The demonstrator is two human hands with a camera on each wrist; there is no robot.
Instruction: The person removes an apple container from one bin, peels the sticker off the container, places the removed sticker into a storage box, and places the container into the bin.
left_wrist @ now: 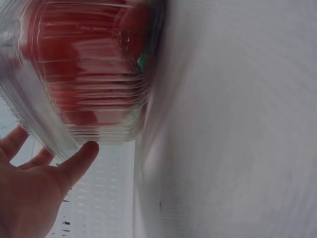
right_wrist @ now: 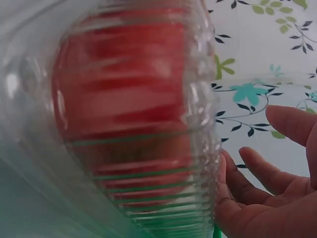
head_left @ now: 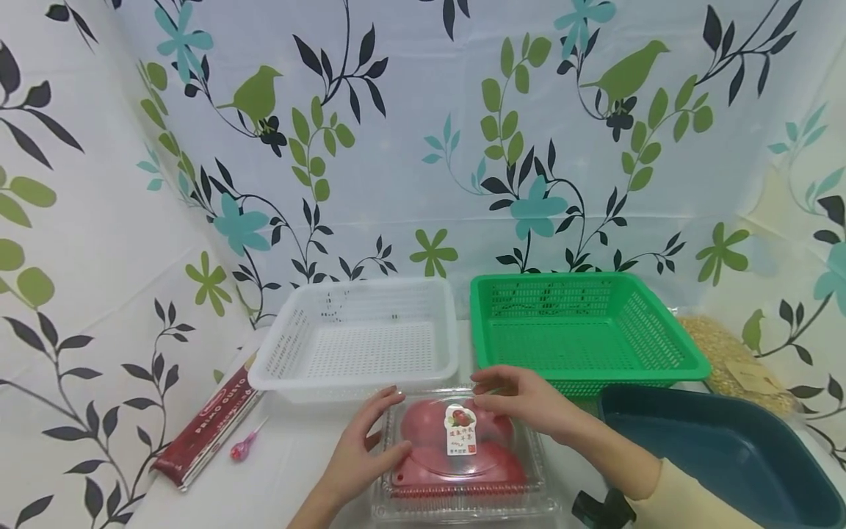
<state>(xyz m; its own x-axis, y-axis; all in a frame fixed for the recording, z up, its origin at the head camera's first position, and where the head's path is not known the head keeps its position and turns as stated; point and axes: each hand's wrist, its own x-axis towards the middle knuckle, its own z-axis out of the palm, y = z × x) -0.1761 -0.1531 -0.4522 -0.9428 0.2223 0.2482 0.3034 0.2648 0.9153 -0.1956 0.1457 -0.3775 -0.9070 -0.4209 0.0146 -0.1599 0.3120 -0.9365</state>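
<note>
Where the tabletop [head_left: 264, 477] ran widest: you had white surface between the clear container [head_left: 499, 466] and the red packet [head_left: 211, 426], on the side of your left hand [head_left: 360, 441].
Far side: the white basket [head_left: 370, 349] stood just beyond the container, the green basket [head_left: 548, 349] beyond it to the right, and the patterned cloth [head_left: 410, 184] rose behind both baskets.
Right side: you had less room here — the dark blue basin [head_left: 720, 455] lay beside your right forearm, with a bag of yellow grains [head_left: 727, 360] behind it.
Left side: the packet lay aslant, a pink lollipop [head_left: 243, 446] near it.
Clear container: it sat between your two hands, red rounded contents [head_left: 423, 426] inside and a printed label [head_left: 461, 433] on top.
Left hand: your fingers were spread at the container's left edge, thumb apart, clasping nothing.
Right hand: your right hand [head_left: 522, 397] reached its far right edge with loosely bent fingers, holding nothing — you could not tell whether every fingertip touched.
</note>
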